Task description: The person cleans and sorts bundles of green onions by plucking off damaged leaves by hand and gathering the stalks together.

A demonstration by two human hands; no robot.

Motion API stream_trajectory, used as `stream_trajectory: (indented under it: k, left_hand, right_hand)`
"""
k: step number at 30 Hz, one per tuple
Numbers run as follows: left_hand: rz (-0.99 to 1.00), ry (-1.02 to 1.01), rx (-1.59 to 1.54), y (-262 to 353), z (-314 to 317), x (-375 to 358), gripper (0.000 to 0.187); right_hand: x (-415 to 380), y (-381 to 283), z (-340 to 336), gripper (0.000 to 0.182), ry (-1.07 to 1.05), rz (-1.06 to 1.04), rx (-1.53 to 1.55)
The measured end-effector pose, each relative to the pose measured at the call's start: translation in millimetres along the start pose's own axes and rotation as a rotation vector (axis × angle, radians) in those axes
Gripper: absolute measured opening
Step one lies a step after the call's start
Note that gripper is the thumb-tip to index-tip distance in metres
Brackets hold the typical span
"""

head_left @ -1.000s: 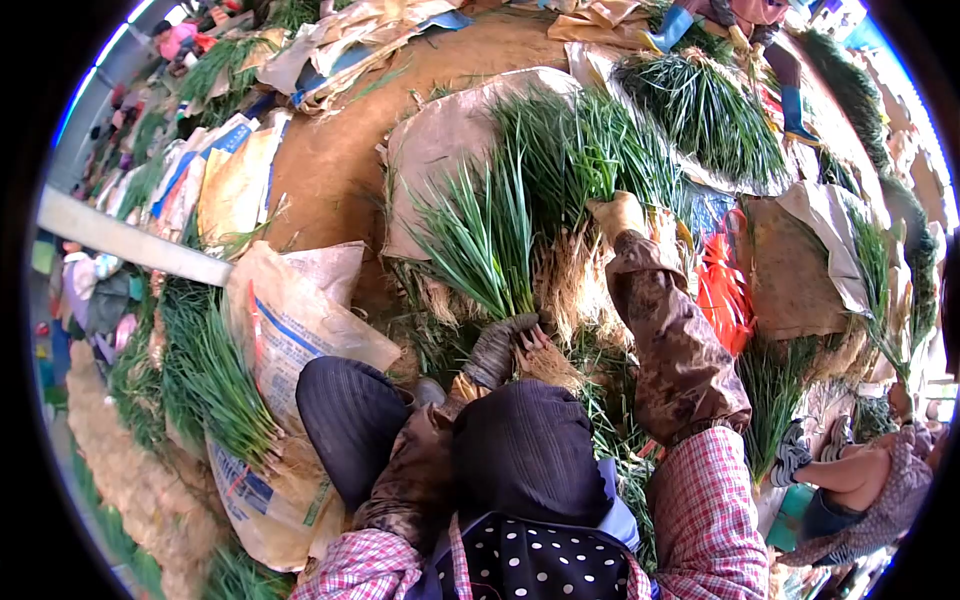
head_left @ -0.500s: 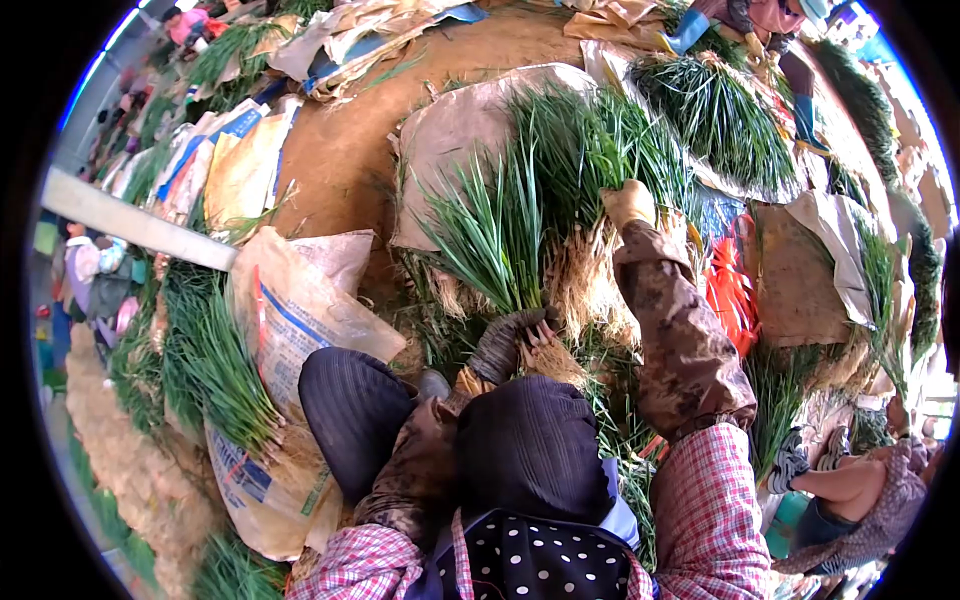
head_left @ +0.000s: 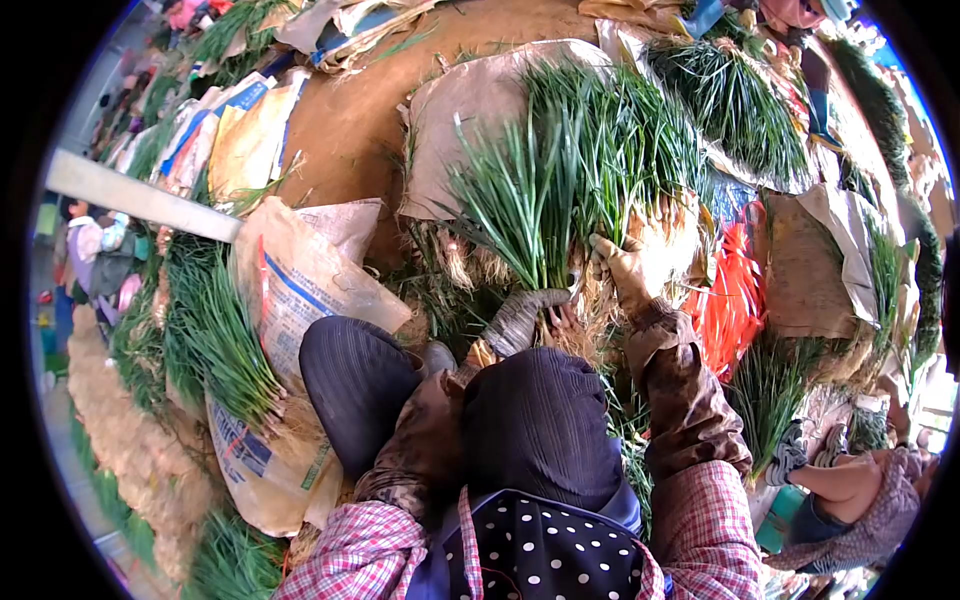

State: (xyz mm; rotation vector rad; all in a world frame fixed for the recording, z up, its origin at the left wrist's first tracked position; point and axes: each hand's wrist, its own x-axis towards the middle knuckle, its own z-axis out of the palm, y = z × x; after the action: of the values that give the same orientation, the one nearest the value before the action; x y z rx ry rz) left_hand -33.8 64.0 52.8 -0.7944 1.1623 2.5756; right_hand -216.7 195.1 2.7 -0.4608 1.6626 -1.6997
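Note:
My left hand [head_left: 522,318], in a grey glove, is closed round the lower stalks of a bunch of green onions [head_left: 520,210]. Its leaves fan up and away from me, and the roots hang toward my knee. My right hand [head_left: 628,272], in a pale tan glove, is just right of that bunch, its fingers closed on stalks at the root end of the larger green onion pile [head_left: 640,140]. How many stalks it holds is hidden by the glove. The pile lies partly on a tan woven sack [head_left: 460,120].
Red plastic strips [head_left: 728,300] lie right of my right forearm. More green onions [head_left: 225,340] rest on a printed sack [head_left: 320,285] at my left. A pale bar [head_left: 140,195] crosses the left side. One person sits at the lower right, and others are at the top and left.
My right hand has come down from the leaves of the pile toward my left hand, now at the stalk bases. The left hand's bunch has shifted slightly right.

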Motion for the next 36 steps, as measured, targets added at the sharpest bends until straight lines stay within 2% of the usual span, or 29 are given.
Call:
stream_trajectory:
  k: [2,4,8,9,11,12,13,14,16,17,18,19,20,21,24,25,27,28,31,33,34,36]
  left_hand:
    - [-0.060,-0.024,-0.051,1.5,1.8,-2.4,0.030]
    - [-0.029,-0.008,-0.035,6.5,3.0,-9.4,0.029]
    - [-0.026,-0.029,-0.091,-5.9,-14.4,3.9,0.028]
    - [-0.032,-0.027,-0.097,-8.4,-17.0,4.7,0.028]
    - [0.135,-0.014,-0.064,-7.9,-10.1,1.4,0.025]
    - [0.182,-0.003,-0.067,-9.4,-9.0,2.9,0.025]
    - [0.229,0.009,-0.071,-10.7,-9.4,4.2,0.025]
    - [0.155,-0.018,-0.118,-13.3,-16.4,7.4,0.028]
    - [0.073,0.044,-0.101,-14.2,-19.7,6.1,0.029]
    - [0.032,0.075,-0.093,-13.2,-19.7,4.4,0.030]
    - [0.100,0.042,-0.097,-15.6,-21.8,5.8,0.027]
    - [0.168,0.008,-0.103,-12.9,-19.9,3.7,0.026]
    - [0.108,0.031,-0.092,-9.4,-19.0,0.9,0.026]
    - [0.047,0.053,-0.082,-5.9,-18.2,-2.2,0.026]
    - [0.072,0.040,-0.004,0.8,-18.1,-10.2,0.028]
    - [0.109,0.037,0.002,-2.8,-19.6,-7.5,0.029]
    - [0.188,0.035,0.014,-10.9,-25.4,-0.6,0.030]
    - [0.194,0.021,0.025,-8.6,-26.8,-1.5,0.030]
    - [0.151,-0.042,0.005,-5.5,-34.0,-4.0,0.025]
    - [0.048,-0.109,-0.074,-8.2,-41.1,-0.3,0.022]
    - [0.060,-0.050,-0.192,-15.6,-39.5,4.1,0.026]
    - [0.254,0.041,-0.131,-18.4,-29.8,5.6,0.026]
  right_hand:
    - [-7.9,-16.8,23.0,0.029,-0.025,0.157,0.073]
    - [-16.4,-25.6,33.9,0.030,0.047,0.082,-0.137]
    - [-36.2,-27.1,42.5,0.020,0.163,-0.075,-0.178]
    - [-34.8,-16.0,38.4,0.020,0.166,-0.046,-0.138]
    - [-27.3,13.9,26.4,0.020,0.171,0.009,-0.060]
    - [-19.6,34.9,17.1,0.043,0.094,0.016,-0.051]
    - [-18.3,32.7,17.4,0.044,0.121,0.082,-0.061]
    - [-16.8,30.7,18.4,0.046,0.148,0.148,-0.071]
    - [-18.9,17.4,29.6,0.032,0.299,0.236,0.128]
    - [-25.1,-8.2,45.9,0.018,0.426,0.259,0.337]
    - [-21.0,4.5,39.1,0.034,-0.028,-0.039,0.549]
    - [-19.9,1.4,39.1,0.035,-0.088,-0.064,0.537]
    - [-18.5,-1.6,39.6,0.036,-0.041,-0.017,0.438]
    - [-18.2,-3.3,41.3,0.038,0.029,0.073,0.300]
    - [-13.2,-5.9,48.5,0.042,0.122,0.324,-0.007]
    - [-12.2,-7.5,52.2,0.043,0.123,0.384,-0.015]
    - [-9.1,-6.0,56.3,0.033,0.123,0.583,0.050]
    - [-15.6,-5.0,58.5,0.028,0.043,0.376,0.053]
    - [-23.4,-1.6,64.3,0.024,0.101,0.260,-0.208]
    - [-26.5,-6.1,61.3,0.022,0.296,0.313,-0.197]
    - [-27.1,-9.0,59.2,0.022,0.393,0.338,-0.191]
    - [-13.3,21.4,45.0,0.023,0.327,0.294,0.001]
